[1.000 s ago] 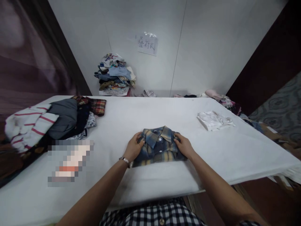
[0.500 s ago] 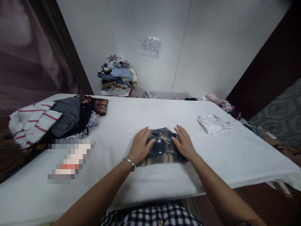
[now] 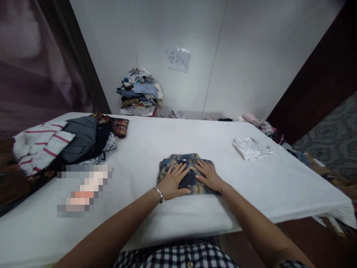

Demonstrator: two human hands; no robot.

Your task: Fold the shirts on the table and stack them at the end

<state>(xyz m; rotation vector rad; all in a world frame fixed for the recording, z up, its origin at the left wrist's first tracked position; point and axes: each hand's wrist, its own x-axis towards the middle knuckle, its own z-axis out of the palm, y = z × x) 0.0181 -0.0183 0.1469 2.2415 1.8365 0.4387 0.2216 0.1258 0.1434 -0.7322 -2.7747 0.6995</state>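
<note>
Item: folded plaid shirt (image 3: 178, 163), near the front edge of the white table (image 3: 173, 137), about mid-width. My left hand (image 3: 174, 183) and right hand (image 3: 208, 176) lie flat on it, fingers spread, gripping nothing. Left edge: heap of clothes (image 3: 69, 141). Right side: folded white garment (image 3: 252, 148). Risk, as I judge it: uneven pressing could drag the layers and skew the fold.

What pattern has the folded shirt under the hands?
Blue and yellow plaid shirt; head view.
</note>
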